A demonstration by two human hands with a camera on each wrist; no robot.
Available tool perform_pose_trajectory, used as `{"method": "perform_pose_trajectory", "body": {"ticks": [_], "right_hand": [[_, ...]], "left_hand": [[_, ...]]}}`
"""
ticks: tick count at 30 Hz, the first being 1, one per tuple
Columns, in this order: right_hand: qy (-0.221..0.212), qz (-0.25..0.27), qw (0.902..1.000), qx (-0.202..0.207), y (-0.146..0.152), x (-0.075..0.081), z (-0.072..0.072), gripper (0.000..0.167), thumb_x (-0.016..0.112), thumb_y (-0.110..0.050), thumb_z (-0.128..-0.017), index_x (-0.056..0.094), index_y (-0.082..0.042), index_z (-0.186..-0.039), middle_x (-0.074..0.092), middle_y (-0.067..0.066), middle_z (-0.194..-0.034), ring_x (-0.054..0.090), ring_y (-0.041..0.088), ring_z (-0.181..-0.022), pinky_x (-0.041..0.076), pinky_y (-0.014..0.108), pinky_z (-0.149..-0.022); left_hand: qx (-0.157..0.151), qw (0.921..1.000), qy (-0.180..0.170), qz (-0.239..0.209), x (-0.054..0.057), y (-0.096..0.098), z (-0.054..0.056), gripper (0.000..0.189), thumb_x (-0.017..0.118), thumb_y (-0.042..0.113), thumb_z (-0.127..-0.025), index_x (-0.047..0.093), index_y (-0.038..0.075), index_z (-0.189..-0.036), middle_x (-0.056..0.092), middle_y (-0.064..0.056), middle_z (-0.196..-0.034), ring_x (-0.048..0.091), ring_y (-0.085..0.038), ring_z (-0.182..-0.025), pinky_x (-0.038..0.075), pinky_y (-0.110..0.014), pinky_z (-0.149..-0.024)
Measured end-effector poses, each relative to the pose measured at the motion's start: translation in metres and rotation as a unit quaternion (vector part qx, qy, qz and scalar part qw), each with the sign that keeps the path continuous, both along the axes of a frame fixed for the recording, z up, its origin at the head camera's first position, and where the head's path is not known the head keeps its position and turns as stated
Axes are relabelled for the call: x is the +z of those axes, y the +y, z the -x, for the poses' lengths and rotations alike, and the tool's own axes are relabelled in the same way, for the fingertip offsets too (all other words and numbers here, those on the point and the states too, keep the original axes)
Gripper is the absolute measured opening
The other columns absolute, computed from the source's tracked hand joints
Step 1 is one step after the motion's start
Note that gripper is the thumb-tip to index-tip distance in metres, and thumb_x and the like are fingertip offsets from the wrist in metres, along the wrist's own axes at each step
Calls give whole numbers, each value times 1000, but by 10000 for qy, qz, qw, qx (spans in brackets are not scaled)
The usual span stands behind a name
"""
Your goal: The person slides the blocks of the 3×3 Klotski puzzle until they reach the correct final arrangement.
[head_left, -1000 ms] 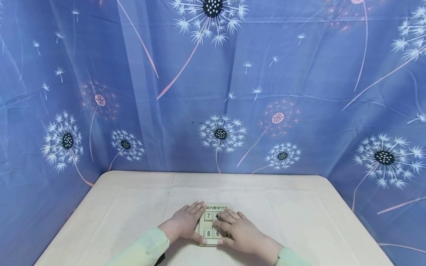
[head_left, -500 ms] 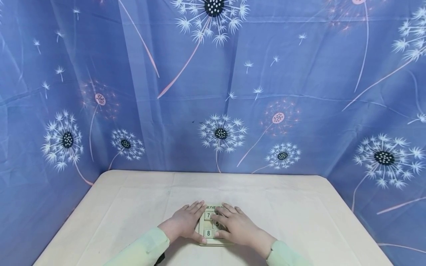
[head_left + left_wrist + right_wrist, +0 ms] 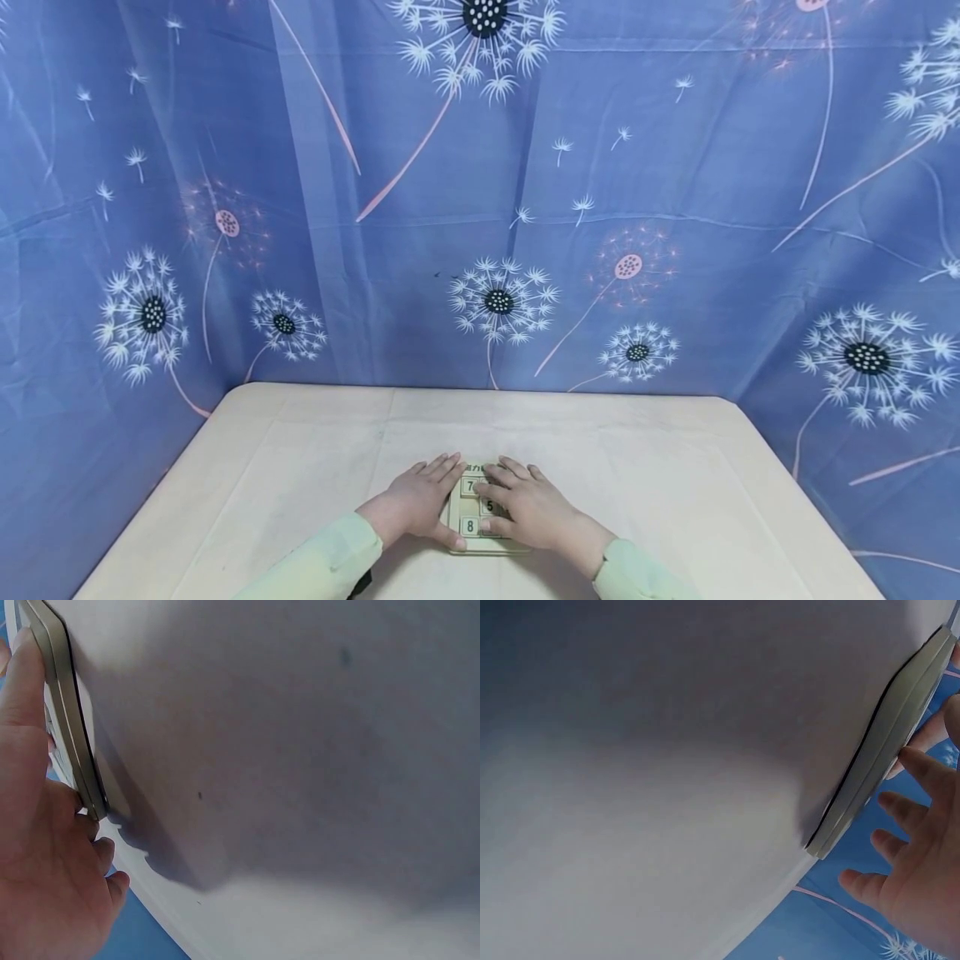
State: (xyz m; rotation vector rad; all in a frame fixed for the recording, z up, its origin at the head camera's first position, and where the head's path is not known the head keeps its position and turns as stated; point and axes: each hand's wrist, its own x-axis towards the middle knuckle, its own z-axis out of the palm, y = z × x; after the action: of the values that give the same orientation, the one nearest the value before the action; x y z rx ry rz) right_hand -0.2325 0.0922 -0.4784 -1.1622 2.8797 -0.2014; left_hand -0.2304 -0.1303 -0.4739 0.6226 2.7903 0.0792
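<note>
A pale sliding number puzzle (image 3: pixel 486 548) lies flat on the table, with dark printing along its far edge. The tiles 7, 5 and 8 can be read; an empty slot shows left of the 5. My left hand (image 3: pixel 417 502) holds the puzzle's left side, thumb at the near corner and fingers by the far corner. Over the right part spreads my right hand (image 3: pixel 542 510), its fingers on the tiles and hiding several of them. In the right wrist view, the puzzle's side (image 3: pixel 885 742) is seen with loosely spread fingers (image 3: pixel 904 814) beside it.
A cream-covered table (image 3: pixel 315 442) with rounded far corners surrounds the puzzle. Blue cloth (image 3: pixel 390 317) printed with dandelions hangs behind it and on both sides. A small dark object (image 3: pixel 361 583) shows under the left sleeve.
My right hand has shifted a little left over the tiles, its thumb moving from the near edge up onto the bottom row. The left hand and the puzzle stay in place.
</note>
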Motion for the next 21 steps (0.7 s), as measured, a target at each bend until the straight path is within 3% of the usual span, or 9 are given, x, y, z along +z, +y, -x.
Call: {"method": "perform_pose_trajectory", "body": {"ticks": [21], "right_hand": [[-79,-15,10000,-30,2,-2,-2,53,58,-57,-98,62,-27,-142,53,6,-156,46,37,-147,45,68,-112]], "left_hand": [[-42,10000,-4,-82,0,-1,0,117,76,75,-72,35,9,-160,32,-8,-170,30,-25,-159,33,-46,-129]]}}
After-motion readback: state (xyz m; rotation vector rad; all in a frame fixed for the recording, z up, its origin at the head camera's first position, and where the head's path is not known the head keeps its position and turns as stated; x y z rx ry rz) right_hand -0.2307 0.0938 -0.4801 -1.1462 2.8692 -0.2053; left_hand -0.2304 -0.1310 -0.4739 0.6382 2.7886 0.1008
